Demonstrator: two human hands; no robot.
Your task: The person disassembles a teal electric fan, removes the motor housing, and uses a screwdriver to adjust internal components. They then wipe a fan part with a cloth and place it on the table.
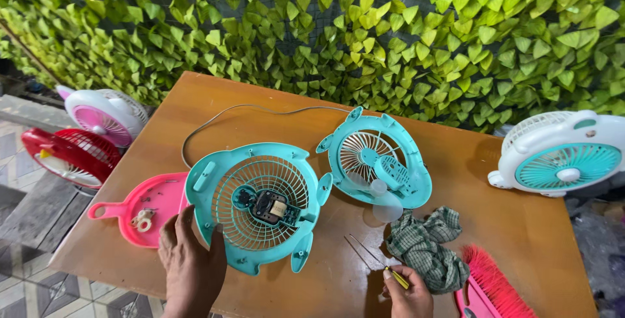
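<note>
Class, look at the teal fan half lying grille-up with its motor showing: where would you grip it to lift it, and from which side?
Probably grip the teal fan half by its solid outer rim, from the near left, where the left hand rests. The rim is thick and smooth; the grille ribs are thin and the motor sits exposed mid-grille.

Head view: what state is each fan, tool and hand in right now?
Teal fan shell: opened, lying flat, motor exposed.
Teal front cover: detached, lying beside the shell, clear blade at its lower edge.
White and teal fan: assembled, at the table edge.
Pink tray: holds small loose parts.
Checked cloth: crumpled.
Left hand: resting on the shell's rim.
Right hand: gripping a screwdriver.
</note>
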